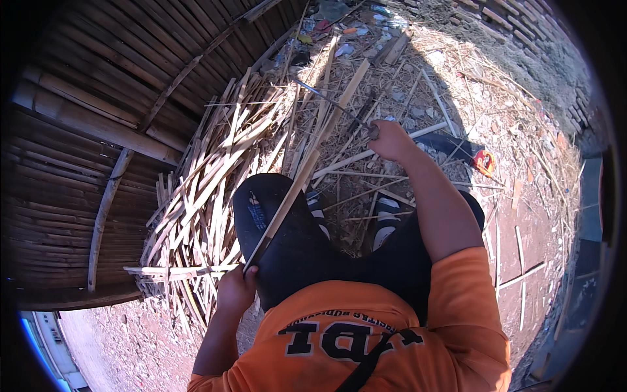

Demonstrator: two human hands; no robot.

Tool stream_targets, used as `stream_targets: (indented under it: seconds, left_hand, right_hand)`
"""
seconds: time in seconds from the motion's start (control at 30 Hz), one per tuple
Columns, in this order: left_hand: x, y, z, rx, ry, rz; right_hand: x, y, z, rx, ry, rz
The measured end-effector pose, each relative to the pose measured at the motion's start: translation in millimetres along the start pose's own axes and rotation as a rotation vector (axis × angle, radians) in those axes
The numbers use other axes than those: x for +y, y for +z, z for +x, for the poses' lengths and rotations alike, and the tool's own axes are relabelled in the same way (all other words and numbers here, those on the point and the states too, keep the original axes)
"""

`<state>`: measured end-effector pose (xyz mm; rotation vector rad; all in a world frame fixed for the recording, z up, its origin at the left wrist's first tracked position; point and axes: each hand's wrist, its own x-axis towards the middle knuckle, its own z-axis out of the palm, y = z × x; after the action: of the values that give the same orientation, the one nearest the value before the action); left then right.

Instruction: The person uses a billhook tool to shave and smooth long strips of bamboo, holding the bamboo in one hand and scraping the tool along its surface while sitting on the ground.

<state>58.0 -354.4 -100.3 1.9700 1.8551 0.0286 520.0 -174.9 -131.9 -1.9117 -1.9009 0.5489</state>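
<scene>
My left hand (236, 287), low beside my left thigh, is closed round the near end of a flat bamboo strip (292, 196). The strip slants up and away across my left knee, its near part dark and its far part pale. Out past my right knee, my right hand (392, 140) grips the handle end of a knife with a long, narrow, dark blade (332, 102). That blade points to the far left, apart from the held strip, and passes over another pale strip (346, 98). My fingers hide most of the handle.
A heap of split bamboo strips (202, 196) lies on the left along a bamboo wall (85, 163). Loose strips, shavings and litter cover the ground ahead. A red-and-yellow rounded object (484, 163) lies to the right. A brick wall (516, 26) stands far right.
</scene>
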Motion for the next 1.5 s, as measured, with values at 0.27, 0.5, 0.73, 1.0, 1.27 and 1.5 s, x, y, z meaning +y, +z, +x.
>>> stream_targets:
  seconds: [0.27,0.5,0.73,1.0,1.27,1.5]
  left_hand:
    - [-4.5,-10.5,-9.3,-0.084,-0.044,-0.175]
    - [-5.0,-11.6,2.2,-0.04,0.044,-0.042]
    - [-22.0,-9.3,-7.0,-0.269,-0.192,-0.387]
    - [-27.9,-6.0,-6.2,-0.342,-0.168,-0.453]
    - [-26.2,-9.8,-5.3,-0.337,-0.147,-0.432]
    - [-27.4,-4.0,-0.7,-0.297,-0.129,-0.457]
  right_hand:
    - [-87.3,-3.9,-29.4,-0.224,-0.213,-0.19]
    - [33.0,-8.0,4.9,0.202,0.22,0.1]
    - [-46.7,-15.7,-17.9,-0.026,-0.064,-0.006]
    - [-41.4,-34.7,-27.7,-0.017,-0.294,-0.175]
    - [-81.4,-19.7,-37.2,-0.178,-0.341,-0.235]
    - [-18.0,-19.4,-3.2,-0.105,-0.05,0.125]
